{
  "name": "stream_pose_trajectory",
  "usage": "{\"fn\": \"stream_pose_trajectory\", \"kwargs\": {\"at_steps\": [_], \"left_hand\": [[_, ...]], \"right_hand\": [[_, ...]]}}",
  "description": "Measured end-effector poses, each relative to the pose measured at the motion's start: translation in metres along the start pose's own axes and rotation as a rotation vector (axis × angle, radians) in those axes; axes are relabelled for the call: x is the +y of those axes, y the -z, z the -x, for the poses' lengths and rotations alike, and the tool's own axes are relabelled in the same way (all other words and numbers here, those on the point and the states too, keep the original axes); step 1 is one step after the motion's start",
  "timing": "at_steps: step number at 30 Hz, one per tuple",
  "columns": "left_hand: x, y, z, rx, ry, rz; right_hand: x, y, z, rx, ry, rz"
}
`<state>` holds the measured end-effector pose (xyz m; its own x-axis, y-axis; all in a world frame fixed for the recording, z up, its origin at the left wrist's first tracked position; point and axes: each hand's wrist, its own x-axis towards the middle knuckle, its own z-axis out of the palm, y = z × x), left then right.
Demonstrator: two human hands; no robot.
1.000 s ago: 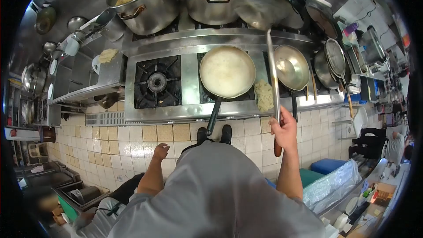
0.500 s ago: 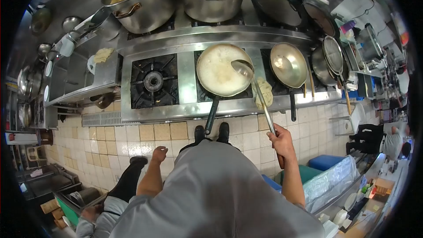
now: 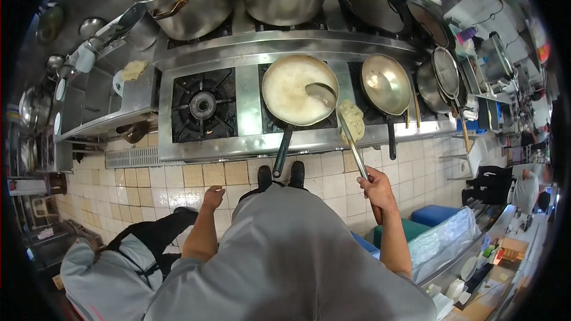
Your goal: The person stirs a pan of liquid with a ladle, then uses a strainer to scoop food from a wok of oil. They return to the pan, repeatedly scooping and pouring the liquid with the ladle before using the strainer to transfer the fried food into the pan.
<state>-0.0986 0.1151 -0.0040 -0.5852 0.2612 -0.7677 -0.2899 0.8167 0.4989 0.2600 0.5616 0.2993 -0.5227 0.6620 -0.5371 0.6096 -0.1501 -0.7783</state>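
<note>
Close by the ladle (image 3: 351,142), cloth (image 3: 354,120) between frothy pan (image 3: 301,123) and shiny pan (image 3: 386,84).

This is a commercial kitchen, as shown by the stainless-steel multi-burner gas range (image 3: 249,104), two big stockpots (image 3: 285,7) behind, floor drain grating (image 3: 132,157) and pale tiled floor (image 3: 333,169).

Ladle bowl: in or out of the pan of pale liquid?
In: the ladle crosses the rim of the pan, its bowl dipped in the pale liquid.
</note>
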Motion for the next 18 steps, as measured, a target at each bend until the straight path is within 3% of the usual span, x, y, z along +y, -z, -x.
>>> {"fn": "stream_pose_trajectory", "kwargs": {"at_steps": [10,18], "left_hand": [[-0.037,-0.001,0.006,-0.018,0.035,-0.036],[-0.032,-0.004,0.002,-0.003,0.004,-0.016]], "right_hand": [[0.009,-0.013,0.014,-0.092,-0.065,-0.149],[0.003,-0.02,0.021,-0.138,-0.091,-0.155]]}}
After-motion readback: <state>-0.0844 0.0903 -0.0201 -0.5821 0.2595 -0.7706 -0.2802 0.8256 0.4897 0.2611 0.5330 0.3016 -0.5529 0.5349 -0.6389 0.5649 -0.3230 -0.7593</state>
